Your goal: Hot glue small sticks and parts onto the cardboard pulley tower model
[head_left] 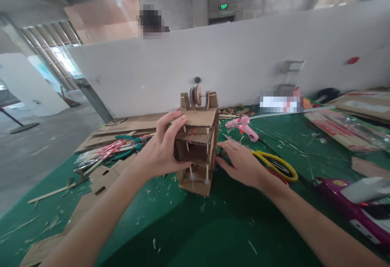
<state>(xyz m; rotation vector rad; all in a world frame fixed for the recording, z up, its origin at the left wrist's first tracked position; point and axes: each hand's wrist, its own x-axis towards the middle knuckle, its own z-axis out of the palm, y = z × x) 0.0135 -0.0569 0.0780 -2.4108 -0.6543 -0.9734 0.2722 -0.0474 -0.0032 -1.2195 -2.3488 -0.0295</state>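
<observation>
A cardboard model (199,117) stands in the middle of the green table, with stick supports, an open box section and a pulley wheel (198,95) on a stick axle at its top. My left hand (166,147) grips its left side, fingers over the upper panel and thumb at the box section. Against the model's right side, my right hand (236,161) has its fingers bent around something small and dark that I cannot make out. A pink glue gun (248,130) lies just beyond the right hand.
Yellow-handled scissors (289,172) and a purple device (344,206) lie right. Plastic packets (97,153), teal-handled pliers (129,151) and cardboard pieces (102,177) lie left. A white partition (243,60) rises behind the green table (183,234); a person's head shows above it.
</observation>
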